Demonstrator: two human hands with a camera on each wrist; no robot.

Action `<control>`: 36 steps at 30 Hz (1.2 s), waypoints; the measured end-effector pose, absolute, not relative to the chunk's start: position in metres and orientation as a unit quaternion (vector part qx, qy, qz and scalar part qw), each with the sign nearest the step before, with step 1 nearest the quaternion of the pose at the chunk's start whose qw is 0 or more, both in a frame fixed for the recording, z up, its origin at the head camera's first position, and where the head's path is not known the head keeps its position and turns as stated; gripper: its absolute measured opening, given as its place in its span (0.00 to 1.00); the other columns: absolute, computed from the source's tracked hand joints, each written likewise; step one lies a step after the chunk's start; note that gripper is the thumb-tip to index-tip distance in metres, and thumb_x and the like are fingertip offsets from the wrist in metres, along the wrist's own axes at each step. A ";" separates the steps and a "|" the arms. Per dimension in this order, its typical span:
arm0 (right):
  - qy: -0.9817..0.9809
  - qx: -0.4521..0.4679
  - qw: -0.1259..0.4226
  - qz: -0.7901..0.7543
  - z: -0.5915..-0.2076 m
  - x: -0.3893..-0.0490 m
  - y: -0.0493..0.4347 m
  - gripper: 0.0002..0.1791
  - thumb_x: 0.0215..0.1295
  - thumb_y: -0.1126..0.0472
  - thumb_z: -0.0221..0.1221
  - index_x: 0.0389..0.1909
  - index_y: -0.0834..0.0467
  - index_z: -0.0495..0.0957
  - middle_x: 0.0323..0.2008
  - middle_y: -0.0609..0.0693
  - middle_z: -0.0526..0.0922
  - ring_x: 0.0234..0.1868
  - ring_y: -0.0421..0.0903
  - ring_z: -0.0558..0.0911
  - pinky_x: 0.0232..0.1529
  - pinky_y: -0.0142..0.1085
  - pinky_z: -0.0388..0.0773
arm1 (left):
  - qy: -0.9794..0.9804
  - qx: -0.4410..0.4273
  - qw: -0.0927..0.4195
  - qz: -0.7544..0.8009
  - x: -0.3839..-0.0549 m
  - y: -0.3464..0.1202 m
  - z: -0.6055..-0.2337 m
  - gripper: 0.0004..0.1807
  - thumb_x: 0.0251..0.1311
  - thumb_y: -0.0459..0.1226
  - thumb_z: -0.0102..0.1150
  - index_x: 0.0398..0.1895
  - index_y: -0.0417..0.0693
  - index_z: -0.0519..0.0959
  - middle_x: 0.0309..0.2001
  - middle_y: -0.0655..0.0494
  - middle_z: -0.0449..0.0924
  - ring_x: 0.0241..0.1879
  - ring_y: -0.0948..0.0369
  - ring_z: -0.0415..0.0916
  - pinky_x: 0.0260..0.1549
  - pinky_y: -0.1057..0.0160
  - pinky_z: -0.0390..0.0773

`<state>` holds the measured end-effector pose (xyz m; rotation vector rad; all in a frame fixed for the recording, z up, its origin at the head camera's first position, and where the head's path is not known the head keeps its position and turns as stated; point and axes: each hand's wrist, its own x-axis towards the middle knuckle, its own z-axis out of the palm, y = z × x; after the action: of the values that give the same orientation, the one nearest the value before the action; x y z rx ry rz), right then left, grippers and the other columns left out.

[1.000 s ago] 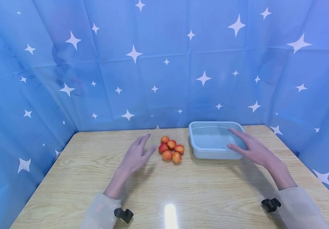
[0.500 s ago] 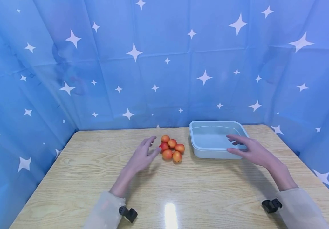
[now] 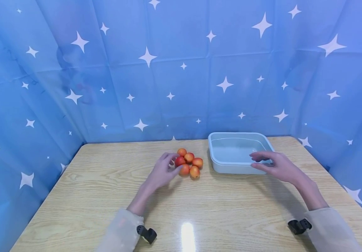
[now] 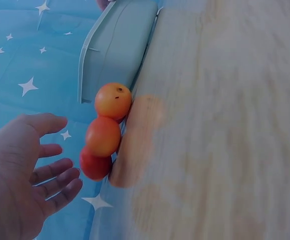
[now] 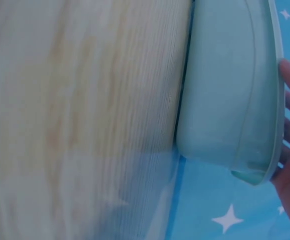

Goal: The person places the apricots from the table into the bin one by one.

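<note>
Several small round orange-red fruits, much like apricots, lie bunched on the table; one orange fruit point(image 3: 194, 172) sits at the front of the bunch. Beside their left edge is my left hand point(image 3: 162, 171), thumb and fingers spread around a gap. In the left wrist view, a red fruit point(image 4: 96, 163) is nearest its fingertips, with nothing in the palm. My right hand point(image 3: 278, 167) hovers at the front right corner of a pale blue plastic box point(image 3: 231, 169). Its fingers reach over the rim and its thumb is near the front edge; whether it touches is unclear.
The wooden table point(image 3: 105, 189) carries the fruits at its back middle and the box to their right. A blue curtain point(image 3: 121, 70) with white stars hangs behind and at both sides. Small black devices sit on both sleeves.
My left hand has moved right and slightly forward to the fruits, its fingers bending a little. The right hand's fingers have bent slightly over the box. Fruits and box stay put.
</note>
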<state>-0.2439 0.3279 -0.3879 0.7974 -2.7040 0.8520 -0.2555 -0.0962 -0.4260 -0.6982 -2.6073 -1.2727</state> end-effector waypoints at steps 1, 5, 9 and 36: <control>-0.913 0.270 0.097 0.290 -0.388 -0.244 0.328 0.19 0.67 0.61 0.66 0.57 0.61 0.82 0.47 0.52 0.87 0.47 0.49 0.84 0.45 0.40 0.84 | -0.872 -0.231 0.076 -0.426 -0.256 -0.095 -0.426 0.24 0.64 0.39 0.68 0.60 0.39 0.77 0.52 0.43 0.76 0.48 0.48 0.75 0.45 0.53 0.80; -0.913 0.268 0.093 0.294 -0.387 -0.242 0.327 0.17 0.67 0.61 0.66 0.54 0.61 0.83 0.46 0.50 0.87 0.46 0.44 0.84 0.44 0.33 0.82 | -0.873 -0.236 0.071 -0.421 -0.257 -0.090 -0.429 0.20 0.63 0.40 0.69 0.55 0.41 0.81 0.50 0.46 0.77 0.48 0.51 0.74 0.46 0.54 0.80; -0.915 0.262 0.093 0.292 -0.388 -0.243 0.328 0.16 0.67 0.61 0.67 0.53 0.61 0.84 0.45 0.49 0.87 0.45 0.38 0.83 0.43 0.30 0.82 | -0.876 -0.256 0.081 -0.400 -0.258 -0.087 -0.433 0.19 0.62 0.39 0.69 0.54 0.40 0.82 0.47 0.48 0.78 0.46 0.53 0.74 0.44 0.56 0.80; -0.920 0.244 0.072 0.298 -0.391 -0.244 0.331 0.08 0.69 0.59 0.64 0.46 0.52 0.88 0.41 0.45 0.88 0.36 0.37 0.82 0.32 0.33 0.78 | -0.881 -0.293 0.090 -0.360 -0.260 -0.083 -0.435 0.14 0.59 0.32 0.71 0.48 0.43 0.83 0.44 0.50 0.82 0.41 0.52 0.76 0.40 0.59 0.77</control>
<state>-0.2445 0.3313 -0.3907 0.7325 -2.7655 0.8952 -0.2604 -0.0834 -0.4349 -0.8717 -2.6199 -1.0689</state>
